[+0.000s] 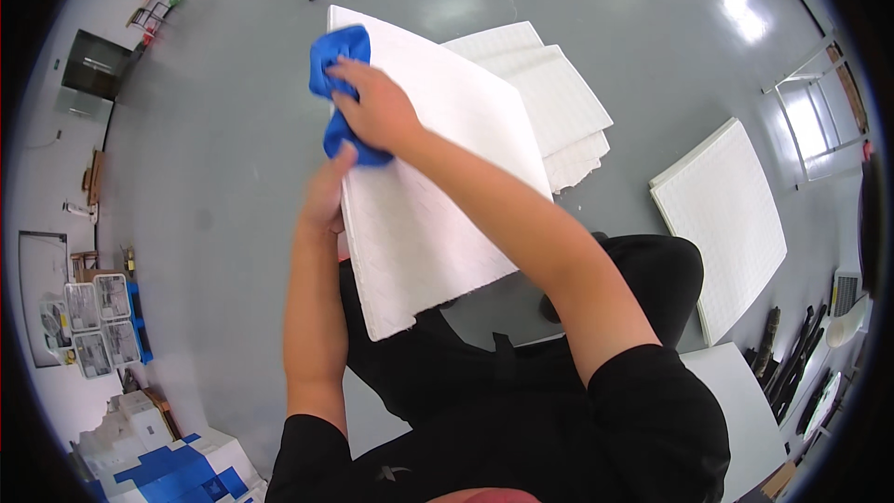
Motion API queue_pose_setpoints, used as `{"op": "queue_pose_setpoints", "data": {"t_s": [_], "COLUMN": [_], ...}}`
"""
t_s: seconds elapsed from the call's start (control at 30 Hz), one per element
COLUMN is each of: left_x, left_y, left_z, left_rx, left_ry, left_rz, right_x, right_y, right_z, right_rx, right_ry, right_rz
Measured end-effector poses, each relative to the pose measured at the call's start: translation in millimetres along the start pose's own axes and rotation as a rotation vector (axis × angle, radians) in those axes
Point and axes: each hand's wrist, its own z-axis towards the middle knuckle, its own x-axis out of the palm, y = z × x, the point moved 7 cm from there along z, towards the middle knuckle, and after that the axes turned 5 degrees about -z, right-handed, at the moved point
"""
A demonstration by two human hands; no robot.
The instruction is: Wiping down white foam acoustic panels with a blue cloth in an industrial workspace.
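A white foam-like panel (438,112) with a faintly textured face leans up from my lap, tilted away from me. At its left edge my left hand (328,188) is closed round the panel, thumb on the upper face, the other fingers mostly hidden beneath. My right hand (380,107) reaches across and presses a bunched blue cloth (340,45) against the panel's far left part. Part of the cloth hangs past the edge, and its lower end lies by my left thumb.
Beyond the panel, several similar white sheets (549,93) lie fanned on the grey floor (223,130). Another white stack (731,214) rests to the right. Wire baskets (98,317) stand far left, blue-and-white boxes (177,475) lower left, and a metal frame (810,116) at right.
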Motion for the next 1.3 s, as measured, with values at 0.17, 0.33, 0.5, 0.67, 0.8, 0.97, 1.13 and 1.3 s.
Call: {"op": "queue_pose_setpoints", "data": {"t_s": [0.17,0.33,0.5,0.67,0.8,0.97,1.13,1.3], "left_x": [15,6,6,-4,-20,-16,-5,1], "left_y": [-9,-13,-8,-4,-7,-13,-10,-8], "left_z": [-1,-3,-8,-3,-9,-4,2,-2], "left_rx": [0.004,-0.020,-0.028,-0.050,-0.037,-0.008,0.008,0.019], "left_ry": [-0.043,-0.069,-0.156,-0.174,-0.281,-0.301,-0.232,-0.169], "left_rz": [0.172,0.170,0.173,0.187,0.191,0.144,0.210,0.225], "right_x": [5,11,9,6,-13,-72,-110,-135], "right_y": [-50,-29,-28,-157,-287,-380,-367,-312], "right_z": [75,38,56,92,27,-118,-231,-298], "right_rx": [0.333,-0.060,-0.239,0.125,0.474,0.713,0.785,1.022], "right_ry": [0.081,-0.022,0.036,-0.057,-0.038,-0.084,-0.086,-0.248], "right_rz": [0.025,0.056,0.098,0.017,-0.044,-0.327,-0.430,-0.368]}}
